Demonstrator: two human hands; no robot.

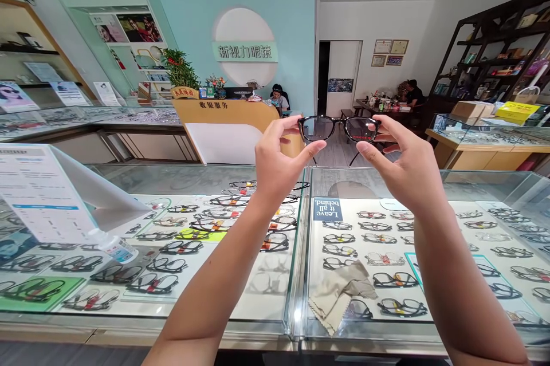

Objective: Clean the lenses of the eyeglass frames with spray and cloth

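I hold a pair of black-framed glasses [338, 128] up in front of me, above a glass display counter [296, 309]. My left hand [278, 161] pinches the left end of the frame between thumb and fingers. My right hand [406, 164] pinches the right end the same way. The temples hang down behind the lenses. A beige cleaning cloth [341, 295] lies on the counter glass below my right arm.
Rows of spectacle frames [378, 238] fill the cases under the glass. A sign stand [40, 194] and a small bottle [115, 247] sit at left. Beyond are a cashier desk [223, 119] with a seated person [278, 98], and another person [413, 93] at a table.
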